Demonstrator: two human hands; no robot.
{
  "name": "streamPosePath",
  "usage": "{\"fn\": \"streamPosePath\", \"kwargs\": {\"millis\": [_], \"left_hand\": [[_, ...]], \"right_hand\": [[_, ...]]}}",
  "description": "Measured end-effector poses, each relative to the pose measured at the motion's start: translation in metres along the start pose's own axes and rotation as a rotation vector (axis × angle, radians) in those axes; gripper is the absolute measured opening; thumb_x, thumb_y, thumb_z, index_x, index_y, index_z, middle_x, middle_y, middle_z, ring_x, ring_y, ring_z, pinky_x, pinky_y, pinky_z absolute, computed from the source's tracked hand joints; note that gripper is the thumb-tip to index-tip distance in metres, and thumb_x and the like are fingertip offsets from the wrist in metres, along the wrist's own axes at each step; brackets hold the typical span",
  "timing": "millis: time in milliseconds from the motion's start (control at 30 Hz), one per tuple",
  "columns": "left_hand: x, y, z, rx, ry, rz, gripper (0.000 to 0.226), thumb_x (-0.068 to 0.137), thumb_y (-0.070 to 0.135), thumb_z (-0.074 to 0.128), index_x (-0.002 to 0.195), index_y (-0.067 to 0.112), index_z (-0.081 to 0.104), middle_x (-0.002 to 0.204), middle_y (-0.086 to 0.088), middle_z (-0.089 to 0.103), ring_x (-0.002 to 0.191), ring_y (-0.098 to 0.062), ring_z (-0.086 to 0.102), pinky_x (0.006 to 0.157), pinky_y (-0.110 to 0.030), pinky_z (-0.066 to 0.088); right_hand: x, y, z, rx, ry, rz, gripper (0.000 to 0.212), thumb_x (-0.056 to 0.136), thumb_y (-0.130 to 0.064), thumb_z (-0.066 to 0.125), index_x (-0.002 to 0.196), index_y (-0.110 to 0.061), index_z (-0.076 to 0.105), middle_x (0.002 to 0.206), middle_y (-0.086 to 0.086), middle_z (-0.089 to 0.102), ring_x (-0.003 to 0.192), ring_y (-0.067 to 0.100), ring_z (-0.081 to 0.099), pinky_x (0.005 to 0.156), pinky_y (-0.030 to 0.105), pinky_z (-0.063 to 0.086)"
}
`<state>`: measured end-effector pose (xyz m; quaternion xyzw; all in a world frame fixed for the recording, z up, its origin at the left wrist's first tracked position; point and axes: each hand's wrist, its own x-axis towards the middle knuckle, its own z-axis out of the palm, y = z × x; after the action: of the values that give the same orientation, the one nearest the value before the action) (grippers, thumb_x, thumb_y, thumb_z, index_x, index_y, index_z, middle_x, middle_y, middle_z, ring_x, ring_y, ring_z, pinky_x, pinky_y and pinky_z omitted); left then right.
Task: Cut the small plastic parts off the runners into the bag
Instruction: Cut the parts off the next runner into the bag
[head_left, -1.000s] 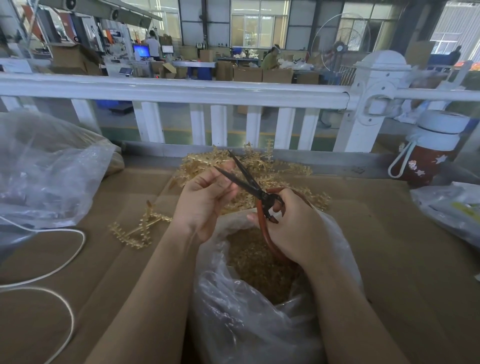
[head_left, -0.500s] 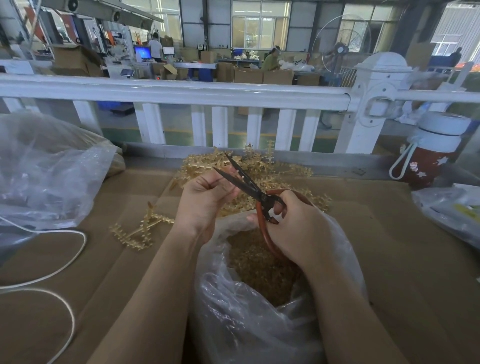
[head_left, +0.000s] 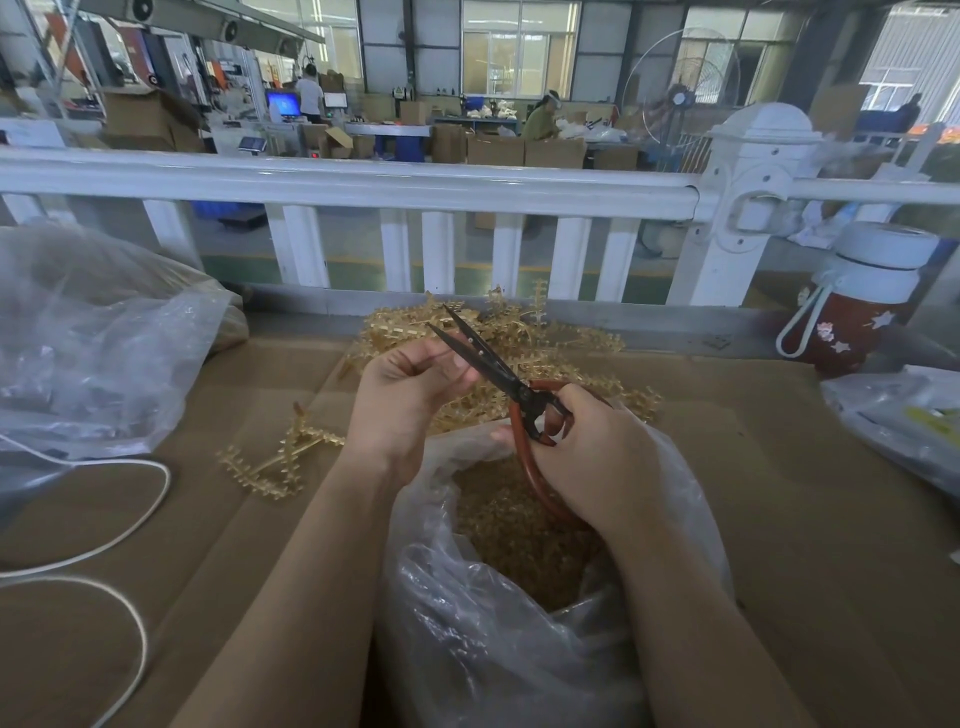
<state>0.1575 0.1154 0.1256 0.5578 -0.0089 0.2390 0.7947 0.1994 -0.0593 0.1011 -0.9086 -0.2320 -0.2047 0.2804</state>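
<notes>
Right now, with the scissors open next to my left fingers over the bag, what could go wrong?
1. The open scissors blades sit right against the left hand fingertips; closing them could nick a finger.
2. Whatever the left hand pinches is too thin to see clearly, so a misplaced cut seems possible.
3. The cut happens above the far rim of the bag, so a part might land on the cardboard instead.

A clear plastic bag (head_left: 498, 649) stands open at the near edge of the cardboard-covered tabletop (head_left: 810, 519), with many tiny gold parts (head_left: 519, 535) inside. Red-handled scissors (head_left: 498, 376) with open black blades are above it. Gold runners (head_left: 545, 338) are piled at the far edge; one runner (head_left: 280, 457) lies apart, to the left.
</notes>
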Motion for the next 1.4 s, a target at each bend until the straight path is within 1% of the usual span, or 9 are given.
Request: {"fn": "streamPosePath", "kwargs": {"millis": [267,467,633,767,900,1033,1133,1267,1400], "left_hand": [[0.000,0.003,-0.002,0.085,0.007,0.014,0.033,0.087,-0.008,0.062,0.071,0.015,0.079,0.078,-0.003,0.074,0.075,-0.014,0.070,0.076,-0.022,0.058],[0.001,0.003,-0.002,0.257,0.006,0.038,0.021,0.090,-0.007,0.063,0.083,0.009,0.074,0.078,-0.002,0.076,0.075,-0.012,0.070,0.075,-0.021,0.056],[0.002,0.000,-0.004,0.349,0.021,0.038,0.022,0.090,-0.004,0.066,0.078,0.013,0.075,0.082,-0.012,0.075,0.079,-0.021,0.069,0.083,-0.030,0.057],[0.003,0.000,-0.007,0.357,0.038,0.026,0.014,0.089,-0.001,0.067,0.082,0.009,0.074,0.078,-0.007,0.075,0.076,-0.018,0.069,0.081,-0.030,0.056],[0.004,0.000,-0.009,0.362,0.052,0.020,0.010,0.089,-0.001,0.067,0.086,0.005,0.074,0.078,-0.009,0.074,0.075,-0.019,0.069,0.084,-0.032,0.057],[0.003,0.001,-0.010,0.397,0.054,0.035,0.012,0.089,-0.002,0.066,0.083,0.005,0.072,0.075,-0.006,0.073,0.072,-0.016,0.069,0.078,-0.025,0.057],[0.002,0.002,-0.010,0.489,0.025,0.057,0.016,0.092,-0.003,0.062,0.083,0.007,0.070,0.076,-0.008,0.071,0.073,-0.010,0.068,0.076,-0.020,0.054],[0.001,0.003,-0.009,0.587,-0.048,0.051,0.012,0.095,-0.002,0.057,0.096,-0.001,0.069,0.085,-0.015,0.065,0.083,-0.015,0.063,0.086,-0.029,0.052],[0.001,0.004,-0.009,0.610,-0.105,0.042,0.015,0.096,-0.005,0.055,0.099,-0.002,0.068,0.087,-0.017,0.063,0.084,-0.018,0.058,0.086,-0.033,0.051]], "right_hand": [[0.002,0.003,0.005,0.067,-0.002,0.016,0.057,0.072,-0.085,0.058,0.090,-0.031,0.065,0.066,-0.022,0.056,0.061,-0.009,0.049,0.051,0.007,0.030],[0.002,0.003,0.003,0.016,-0.003,0.023,0.050,0.078,-0.079,0.059,0.096,-0.032,0.062,0.074,-0.020,0.060,0.060,-0.009,0.044,0.054,0.008,0.032],[0.001,0.003,-0.001,0.017,-0.033,0.028,0.052,0.079,-0.077,0.062,0.097,-0.027,0.064,0.078,-0.015,0.065,0.069,0.005,0.057,0.061,0.019,0.048],[0.000,0.000,-0.005,-0.016,-0.045,0.010,0.048,0.083,-0.076,0.060,0.097,-0.030,0.065,0.078,-0.016,0.065,0.071,0.005,0.058,0.058,0.007,0.035],[-0.001,-0.001,-0.005,-0.006,-0.040,0.003,0.051,0.081,-0.075,0.061,0.095,-0.026,0.067,0.078,-0.015,0.066,0.072,0.006,0.060,0.064,0.015,0.045],[0.000,-0.002,-0.007,0.007,-0.059,0.012,0.053,0.080,-0.077,0.060,0.099,-0.028,0.067,0.080,-0.015,0.068,0.072,0.005,0.060,0.060,0.013,0.043],[0.000,-0.002,-0.009,-0.018,-0.077,0.003,0.053,0.080,-0.080,0.058,0.099,-0.030,0.063,0.079,-0.018,0.065,0.070,0.003,0.057,0.056,0.007,0.036],[-0.001,0.000,-0.007,0.005,-0.024,-0.017,0.058,0.077,-0.079,0.059,0.099,-0.026,0.064,0.078,-0.016,0.064,0.071,0.006,0.056,0.063,0.022,0.049],[0.000,0.000,-0.007,0.007,-0.044,-0.029,0.055,0.078,-0.079,0.059,0.101,-0.029,0.064,0.079,-0.016,0.065,0.070,0.006,0.057,0.064,0.021,0.051]]}}
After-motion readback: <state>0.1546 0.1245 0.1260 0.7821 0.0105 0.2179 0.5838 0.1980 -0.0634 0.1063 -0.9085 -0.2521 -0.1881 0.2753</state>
